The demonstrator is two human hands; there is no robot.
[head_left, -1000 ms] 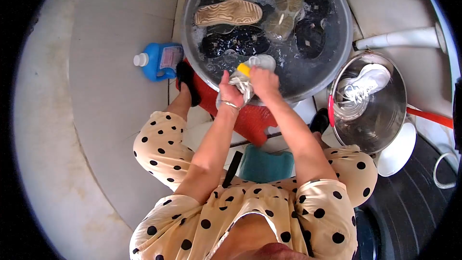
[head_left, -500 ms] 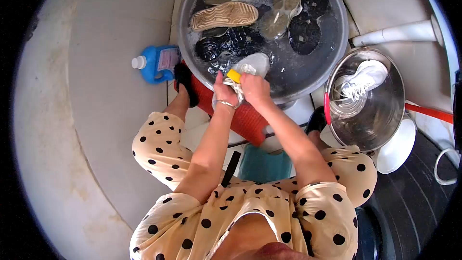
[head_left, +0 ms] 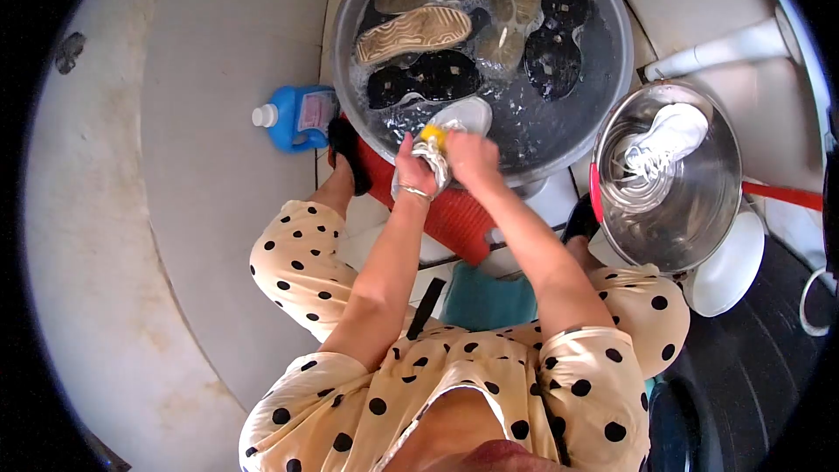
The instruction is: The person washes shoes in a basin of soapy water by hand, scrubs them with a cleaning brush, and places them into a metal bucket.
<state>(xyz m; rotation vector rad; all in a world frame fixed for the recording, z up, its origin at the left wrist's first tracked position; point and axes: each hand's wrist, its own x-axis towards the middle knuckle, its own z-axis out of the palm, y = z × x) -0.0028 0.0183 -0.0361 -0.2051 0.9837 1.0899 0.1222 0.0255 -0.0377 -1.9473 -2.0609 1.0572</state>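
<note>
My left hand is closed around a wet white shoe with loose laces, held over the near edge of the grey basin. The fingers of my right hand are closed on a small yellow scrubber, pressed against the shoe's laced part. Motion blurs that hand, and I cannot tell whether the scrubber is a brush or a sponge. In the basin's dark, sudsy water lie several shoes sole up, among them a tan-soled shoe and a black-soled shoe.
Right of the basin stands a steel pot holding another white shoe. A blue bottle with a white cap is at the left. A red mat lies below my hands, and a white pipe juts in at the right.
The view has shifted slightly, moving most things a little to the right. My right hand has turned a bit and is now blurred, with the yellow scrubber still on the shoe.
</note>
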